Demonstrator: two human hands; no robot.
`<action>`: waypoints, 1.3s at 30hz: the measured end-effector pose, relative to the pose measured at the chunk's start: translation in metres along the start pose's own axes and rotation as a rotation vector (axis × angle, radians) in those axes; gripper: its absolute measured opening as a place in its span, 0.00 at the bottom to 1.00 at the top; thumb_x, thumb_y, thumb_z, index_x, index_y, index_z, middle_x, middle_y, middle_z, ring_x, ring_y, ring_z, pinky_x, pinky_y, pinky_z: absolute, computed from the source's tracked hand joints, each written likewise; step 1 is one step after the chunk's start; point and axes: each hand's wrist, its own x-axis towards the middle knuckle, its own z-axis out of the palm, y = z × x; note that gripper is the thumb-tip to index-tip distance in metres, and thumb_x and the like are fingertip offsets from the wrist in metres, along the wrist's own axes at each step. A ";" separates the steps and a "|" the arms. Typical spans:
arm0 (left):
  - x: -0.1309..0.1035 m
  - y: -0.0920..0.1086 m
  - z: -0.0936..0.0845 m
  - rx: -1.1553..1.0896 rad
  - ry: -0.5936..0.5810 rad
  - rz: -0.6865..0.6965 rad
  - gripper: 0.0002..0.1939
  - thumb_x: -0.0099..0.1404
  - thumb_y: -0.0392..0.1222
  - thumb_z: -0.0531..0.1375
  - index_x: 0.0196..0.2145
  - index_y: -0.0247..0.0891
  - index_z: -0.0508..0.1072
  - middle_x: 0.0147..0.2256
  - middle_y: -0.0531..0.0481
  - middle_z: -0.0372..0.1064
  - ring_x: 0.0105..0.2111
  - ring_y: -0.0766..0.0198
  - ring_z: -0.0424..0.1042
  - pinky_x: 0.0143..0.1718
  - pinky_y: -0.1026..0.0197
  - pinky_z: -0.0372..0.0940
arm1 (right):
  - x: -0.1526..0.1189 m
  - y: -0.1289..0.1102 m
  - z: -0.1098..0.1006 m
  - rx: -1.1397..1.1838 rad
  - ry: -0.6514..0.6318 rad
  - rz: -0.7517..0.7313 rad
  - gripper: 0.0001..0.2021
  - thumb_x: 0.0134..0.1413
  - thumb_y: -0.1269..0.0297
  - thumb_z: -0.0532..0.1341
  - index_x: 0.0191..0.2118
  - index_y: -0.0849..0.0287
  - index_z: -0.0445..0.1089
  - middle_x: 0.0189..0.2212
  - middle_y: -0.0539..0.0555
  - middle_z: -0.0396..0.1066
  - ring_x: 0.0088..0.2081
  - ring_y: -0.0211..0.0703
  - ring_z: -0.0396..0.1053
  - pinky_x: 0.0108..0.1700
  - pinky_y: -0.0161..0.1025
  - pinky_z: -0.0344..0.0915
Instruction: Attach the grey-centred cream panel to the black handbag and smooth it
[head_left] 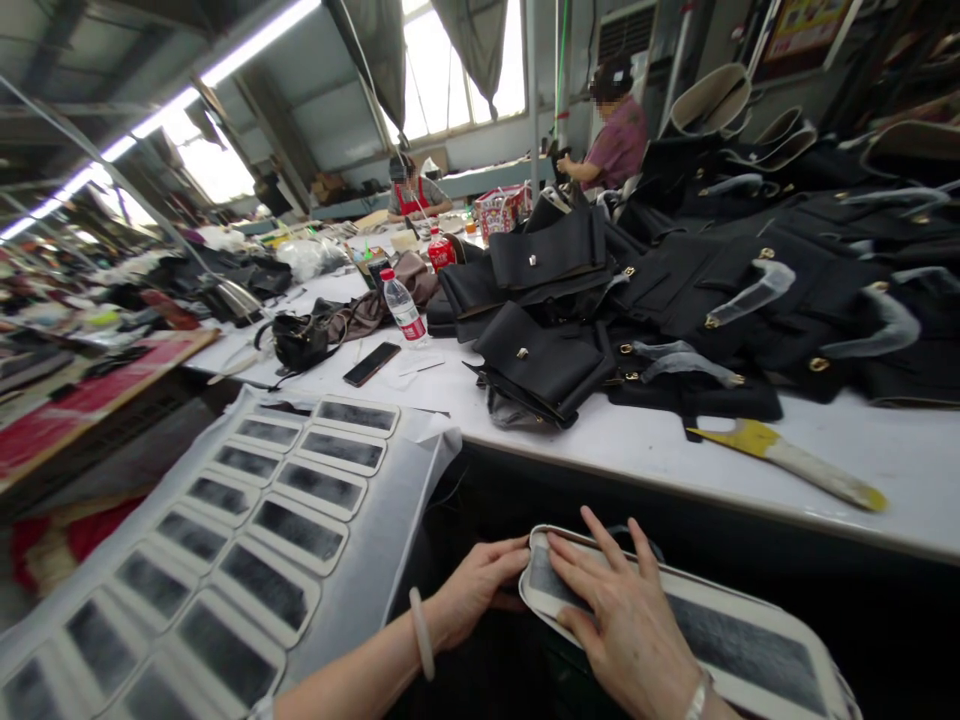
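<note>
Beneath the right fingers (574, 567), pale-rimmed panel (739, 638), left fingers (508, 560) at its end.

A bag-making workshop: black bags (675, 290) heap behind the table's (645, 450) near edge; strip lights (259, 42) run overhead.

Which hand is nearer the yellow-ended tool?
Right: the right hand, on the held piece, is left of the tool; the left hand, at the piece's end, is farther left.

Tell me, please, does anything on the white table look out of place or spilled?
No spill shows. Perhaps slightly out of place: the clear bottle and the phone, personal-looking items near the black bags.
</note>
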 end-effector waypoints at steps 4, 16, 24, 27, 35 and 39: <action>-0.001 0.004 0.003 0.029 0.010 0.001 0.24 0.67 0.51 0.59 0.57 0.37 0.71 0.45 0.40 0.74 0.42 0.55 0.72 0.42 0.55 0.66 | 0.000 -0.001 -0.003 0.014 -0.025 0.022 0.30 0.52 0.68 0.55 0.62 0.43 0.62 0.62 0.36 0.59 0.69 0.54 0.38 0.65 0.63 0.18; -0.002 0.018 0.003 0.157 -0.020 -0.039 0.23 0.65 0.51 0.60 0.55 0.38 0.73 0.42 0.41 0.74 0.40 0.54 0.72 0.38 0.55 0.70 | 0.001 -0.003 -0.006 0.059 -0.045 0.020 0.31 0.48 0.70 0.54 0.60 0.47 0.65 0.62 0.37 0.59 0.69 0.55 0.37 0.65 0.65 0.17; 0.002 0.008 0.010 0.180 0.039 0.011 0.26 0.66 0.54 0.59 0.57 0.40 0.70 0.38 0.45 0.73 0.33 0.61 0.70 0.32 0.61 0.68 | 0.004 -0.006 -0.002 0.060 -0.055 0.038 0.33 0.47 0.73 0.53 0.62 0.51 0.62 0.63 0.41 0.58 0.70 0.53 0.35 0.65 0.62 0.15; 0.002 0.003 0.011 0.097 0.039 0.050 0.24 0.66 0.52 0.60 0.57 0.40 0.70 0.41 0.45 0.73 0.35 0.62 0.70 0.36 0.62 0.66 | 0.004 -0.008 0.000 0.063 0.003 0.050 0.33 0.45 0.74 0.54 0.61 0.50 0.63 0.62 0.42 0.61 0.69 0.50 0.39 0.66 0.59 0.17; -0.002 0.000 0.007 -0.020 0.046 -0.044 0.25 0.67 0.52 0.58 0.59 0.42 0.68 0.48 0.42 0.73 0.45 0.54 0.72 0.45 0.52 0.66 | 0.004 -0.011 0.004 0.081 0.099 0.059 0.33 0.40 0.76 0.55 0.57 0.50 0.66 0.59 0.44 0.65 0.68 0.52 0.44 0.66 0.58 0.18; 0.004 -0.001 0.007 0.012 0.006 0.070 0.26 0.64 0.48 0.62 0.58 0.40 0.70 0.52 0.41 0.71 0.52 0.49 0.70 0.53 0.50 0.63 | 0.003 -0.014 0.006 0.180 0.146 0.081 0.34 0.37 0.79 0.55 0.55 0.51 0.67 0.57 0.44 0.67 0.68 0.51 0.45 0.66 0.56 0.18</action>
